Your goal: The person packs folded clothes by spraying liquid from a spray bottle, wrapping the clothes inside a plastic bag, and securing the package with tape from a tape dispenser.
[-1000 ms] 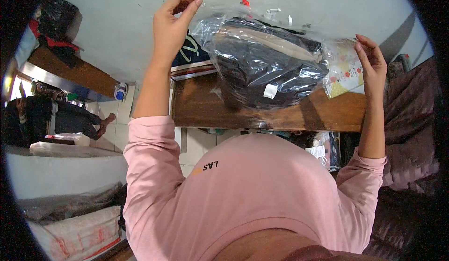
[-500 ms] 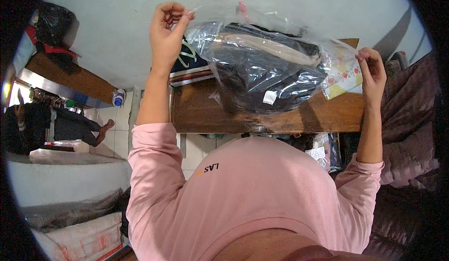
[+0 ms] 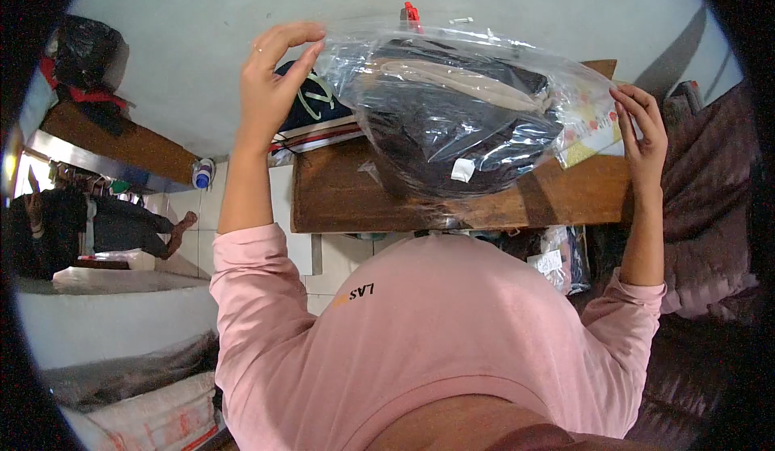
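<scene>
A clear plastic bag [image 3: 379, 132] lies over the wooden table, with a dark folded item [image 3: 452, 128] that looks like cloth inside it. A beige strip [image 3: 464, 83] runs along the upper part of that item, and a small white tag [image 3: 462, 170] shows near its lower edge. My left hand [image 3: 278, 75] pinches the bag's upper left corner between thumb and fingers. At the opposite corner, my right hand [image 3: 642, 124] grips the bag's edge with its fingertips. Between both hands the upper edge of the plastic is stretched out.
The wooden table [image 3: 339, 201] stands before me against a pale wall. Dark cloth with cords [image 3: 311, 100] lies at its left, a yellow-and-white patterned packet [image 3: 585, 144] at its right. A red object [image 3: 411, 16] is behind the bag. Another person [image 3: 105, 225] sits at far left.
My left hand has moved slightly left and down, its fingers straighter along the bag's edge. The upper edge has come down, uncovering the red object. My right hand has barely moved.
</scene>
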The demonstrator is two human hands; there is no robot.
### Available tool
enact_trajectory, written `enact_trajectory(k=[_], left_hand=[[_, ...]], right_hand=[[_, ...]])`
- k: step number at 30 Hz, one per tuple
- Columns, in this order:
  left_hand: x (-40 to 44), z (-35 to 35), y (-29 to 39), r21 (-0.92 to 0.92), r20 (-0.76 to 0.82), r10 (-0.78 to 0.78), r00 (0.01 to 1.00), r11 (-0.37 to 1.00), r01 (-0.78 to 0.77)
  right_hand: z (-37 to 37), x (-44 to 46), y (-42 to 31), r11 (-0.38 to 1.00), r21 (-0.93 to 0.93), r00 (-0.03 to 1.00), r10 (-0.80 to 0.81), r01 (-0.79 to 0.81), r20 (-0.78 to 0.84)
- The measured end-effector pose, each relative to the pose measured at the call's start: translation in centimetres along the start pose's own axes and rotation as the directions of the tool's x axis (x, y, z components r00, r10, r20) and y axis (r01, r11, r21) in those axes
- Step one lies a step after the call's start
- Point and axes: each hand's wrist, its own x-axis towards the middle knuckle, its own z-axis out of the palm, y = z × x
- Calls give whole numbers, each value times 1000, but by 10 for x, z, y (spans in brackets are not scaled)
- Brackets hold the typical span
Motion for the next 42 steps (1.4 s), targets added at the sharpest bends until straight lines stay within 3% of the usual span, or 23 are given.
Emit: enact_trajectory(k=[6, 9, 11, 12, 15, 20, 23, 26, 29, 32, 35, 38, 41, 42], left_hand=[[0, 3, 2, 76, 16, -2, 1000, 997, 1], [3, 1, -7, 311, 158, 322, 934, 881, -356], [-5, -3, -10, 381, 228, 449, 864, 775, -503], [-11, -5, -11, 410, 267, 505, 821, 711, -571], [-39, 3, -18, 366, 237, 592, 770, 680, -636], [-69, 13, -1, 352, 334, 496, 802, 723, -594], [-61, 2, 20, 417, 530, 272, 803, 741, -527], [-37, -6, 48, 373, 516, 125, 847, 858, -354], [-14, 8, 74, 244, 360, 208, 910, 920, -307], [-9, 59, 92, 89, 295, 331, 896, 924, -371], [-13, 89, 102, 151, 426, 298, 854, 908, -391], [-11, 90, 103, 201, 353, 356, 865, 874, -442], [-15, 89, 104, 237, 321, 359, 877, 866, -441], [-15, 88, 105, 243, 307, 381, 872, 855, -458]], right_hand=[[13, -6, 14, 999, -33, 987, -42, 37, -155], [9, -8, 3, 991, -132, 994, -44, 30, -101], [4, -18, 10, 908, -342, 964, -264, 243, -16], [3, -23, 13, 833, -433, 931, -362, 345, 44], [10, -51, 15, 743, -503, 887, -447, 442, 120], [30, -82, 7, 769, -459, 896, -394, 444, 207], [30, -82, 10, 755, -496, 900, -406, 429, 160], [26, -81, 7, 756, -490, 898, -405, 434, 170], [25, -80, 7, 747, -501, 898, -398, 436, 187], [24, -79, 5, 750, -502, 901, -388, 431, 194], [20, -76, 1, 744, -517, 906, -370, 423, 208], [15, -73, -6, 768, -515, 925, -318, 381, 209], [18, -70, -34, 791, -534, 938, -346, 298, 10], [24, -68, -46, 851, -402, 921, -388, 339, -46]])
